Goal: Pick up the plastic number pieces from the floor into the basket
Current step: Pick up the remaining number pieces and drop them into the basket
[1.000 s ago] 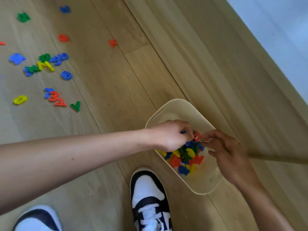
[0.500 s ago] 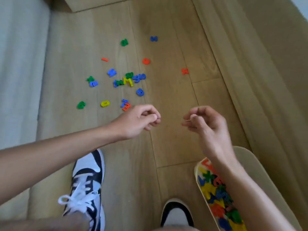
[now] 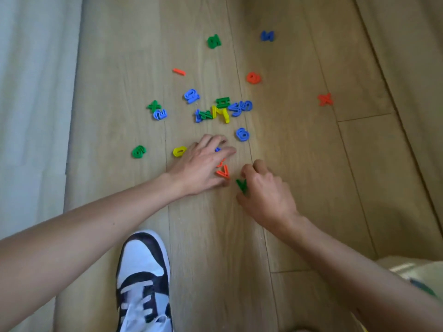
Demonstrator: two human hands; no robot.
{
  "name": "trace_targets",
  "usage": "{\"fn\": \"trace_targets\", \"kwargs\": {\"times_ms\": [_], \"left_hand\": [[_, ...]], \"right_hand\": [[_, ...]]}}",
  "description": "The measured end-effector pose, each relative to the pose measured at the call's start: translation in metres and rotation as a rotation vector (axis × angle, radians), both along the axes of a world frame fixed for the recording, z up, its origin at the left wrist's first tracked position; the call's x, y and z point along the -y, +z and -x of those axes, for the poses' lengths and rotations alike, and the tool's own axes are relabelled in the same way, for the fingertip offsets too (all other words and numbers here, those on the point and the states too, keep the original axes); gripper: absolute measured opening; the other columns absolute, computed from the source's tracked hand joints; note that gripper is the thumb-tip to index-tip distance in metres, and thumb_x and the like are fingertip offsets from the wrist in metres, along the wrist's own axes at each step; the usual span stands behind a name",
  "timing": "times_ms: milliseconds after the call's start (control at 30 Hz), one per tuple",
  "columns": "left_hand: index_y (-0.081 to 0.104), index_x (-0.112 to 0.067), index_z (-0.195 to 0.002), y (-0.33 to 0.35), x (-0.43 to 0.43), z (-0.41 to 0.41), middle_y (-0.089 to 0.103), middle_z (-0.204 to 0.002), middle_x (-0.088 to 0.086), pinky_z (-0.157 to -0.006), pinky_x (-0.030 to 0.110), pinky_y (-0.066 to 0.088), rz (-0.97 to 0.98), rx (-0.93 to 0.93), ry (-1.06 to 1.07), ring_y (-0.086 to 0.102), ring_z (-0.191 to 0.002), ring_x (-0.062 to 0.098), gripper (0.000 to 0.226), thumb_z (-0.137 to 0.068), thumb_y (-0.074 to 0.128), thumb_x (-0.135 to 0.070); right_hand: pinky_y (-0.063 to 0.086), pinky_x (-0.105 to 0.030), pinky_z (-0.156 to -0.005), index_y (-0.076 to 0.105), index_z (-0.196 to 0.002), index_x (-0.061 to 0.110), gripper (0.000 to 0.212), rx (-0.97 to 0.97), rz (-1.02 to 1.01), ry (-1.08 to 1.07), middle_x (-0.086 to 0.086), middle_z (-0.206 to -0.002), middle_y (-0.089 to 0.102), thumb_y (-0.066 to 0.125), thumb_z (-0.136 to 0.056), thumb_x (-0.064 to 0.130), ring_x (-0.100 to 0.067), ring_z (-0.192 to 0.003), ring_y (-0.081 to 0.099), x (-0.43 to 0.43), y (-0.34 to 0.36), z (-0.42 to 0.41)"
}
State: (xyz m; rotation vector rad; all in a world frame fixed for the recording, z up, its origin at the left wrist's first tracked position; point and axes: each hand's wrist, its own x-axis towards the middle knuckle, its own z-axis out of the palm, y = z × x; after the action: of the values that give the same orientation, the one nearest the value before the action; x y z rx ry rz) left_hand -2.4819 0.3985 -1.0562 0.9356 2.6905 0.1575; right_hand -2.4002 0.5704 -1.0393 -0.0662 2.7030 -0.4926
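Single head view, wide-angle, steeply down at floor, close; edges likely distorted.

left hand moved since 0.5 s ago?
Yes. The left hand went forward, away from the person. Earlier it stopped short of the yellow 0; now it lies right beside it, next to the red piece.

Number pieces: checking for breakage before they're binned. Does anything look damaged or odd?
Nothing looks broken. Number pieces simply lie scattered on the floor, a few overlapping in a cluster beyond the left hand.
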Motion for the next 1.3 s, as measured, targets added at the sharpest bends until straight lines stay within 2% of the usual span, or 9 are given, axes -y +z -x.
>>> {"fn": "trace_targets", "kwargs": {"times_ms": [200,433,500,633,733,833,1033,1200,1300], "left_hand": [[0.064,-0.015,-0.112,-0.018,0.014,0.015,0.052,-0.113,0.008,-0.092,0.038,0.044,-0.251,-0.019,-0.091,0.046,-0.107,0.025,0.031,-0.086,0.069,-0.032],[0.070,-0.013,-0.107,-0.024,0.032,0.020,0.059,-0.100,0.006,-0.085,0.033,0.046,-0.479,0.127,-0.059,0.055,-0.097,0.023,0.027,-0.083,0.074,-0.024],[0.072,-0.016,-0.103,-0.020,0.032,0.021,0.063,-0.096,0.002,-0.077,0.029,0.050,-0.689,0.322,0.204,0.062,-0.088,0.016,0.023,-0.083,0.075,-0.025],[0.066,-0.010,-0.105,0.001,0.023,0.021,0.067,-0.090,0.004,-0.070,0.023,0.053,-1.323,1.082,0.831,0.063,-0.075,0.009,0.025,-0.082,0.068,-0.020],[0.062,-0.004,-0.119,0.015,0.016,0.019,0.066,-0.105,0.012,-0.078,0.028,0.052,-1.525,1.465,1.042,0.062,-0.086,0.016,0.039,-0.088,0.059,-0.028],[0.060,-0.007,-0.097,0.029,0.010,0.019,0.058,-0.099,0.016,-0.059,0.025,0.053,-1.657,1.658,1.206,0.057,-0.076,0.019,0.022,-0.094,0.045,-0.024],[0.063,-0.013,-0.071,0.039,0.013,0.019,0.057,-0.066,0.007,-0.049,0.022,0.043,-1.569,1.682,1.384,0.051,-0.061,0.017,0.051,-0.101,0.036,-0.044],[0.053,-0.011,-0.072,0.033,0.040,0.020,0.056,-0.064,0.008,-0.031,0.013,0.029,-1.627,1.619,1.497,0.051,-0.046,0.012,0.037,-0.100,0.045,-0.033],[0.050,-0.010,-0.073,0.027,0.068,0.027,0.053,-0.064,0.007,-0.030,0.013,0.026,-1.647,1.402,1.512,0.050,-0.046,0.010,0.033,-0.101,0.045,-0.027]], "right_hand": [[0.042,-0.039,-0.066,0.057,-0.108,0.013,0.019,-0.058,0.068,-0.059,-0.007,-0.111,0.049,0.055,-0.089,0.015,-0.038,-0.091,0.061,0.011,-0.012,0.010],[0.052,-0.041,-0.075,0.063,-0.104,0.020,0.029,-0.083,0.316,-0.247,0.001,-0.101,0.058,0.069,-0.076,0.014,-0.026,-0.082,0.063,0.009,-0.008,0.036],[0.054,-0.034,-0.073,0.065,-0.098,0.019,0.025,-0.093,0.418,-0.356,0.004,-0.090,0.061,0.073,-0.075,0.015,-0.019,-0.074,0.063,0.009,0.002,0.048],[0.053,-0.024,-0.066,0.064,-0.092,0.017,0.023,-0.105,0.599,-0.385,0.002,-0.084,0.063,0.077,-0.075,0.010,-0.016,-0.069,0.064,0.022,0.034,0.073],[0.050,-0.021,-0.065,0.062,-0.087,0.014,0.023,-0.135,0.556,-0.229,0.005,-0.082,0.065,0.078,-0.071,0.006,-0.011,-0.069,0.063,0.035,0.052,0.084],[0.044,-0.018,-0.065,0.065,-0.082,0.016,0.022,-0.140,0.474,-0.106,0.008,-0.080,0.063,0.081,-0.069,0.008,-0.008,-0.071,0.060,0.043,0.054,0.088],[0.041,-0.012,-0.071,0.076,-0.091,0.018,0.017,-0.161,0.510,0.025,0.006,-0.095,0.065,0.082,-0.075,0.019,-0.005,-0.079,0.058,0.055,0.056,0.085],[0.045,-0.023,-0.070,0.069,-0.104,0.018,0.021,-0.298,0.502,-0.030,0.007,-0.100,0.058,0.077,-0.085,0.024,-0.009,-0.085,0.059,0.049,0.045,0.090],[0.045,-0.024,-0.071,0.065,-0.110,0.020,0.030,-0.248,0.394,0.048,0.008,-0.105,0.053,0.077,-0.083,0.022,-0.003,-0.084,0.055,0.054,0.023,0.100]]}}
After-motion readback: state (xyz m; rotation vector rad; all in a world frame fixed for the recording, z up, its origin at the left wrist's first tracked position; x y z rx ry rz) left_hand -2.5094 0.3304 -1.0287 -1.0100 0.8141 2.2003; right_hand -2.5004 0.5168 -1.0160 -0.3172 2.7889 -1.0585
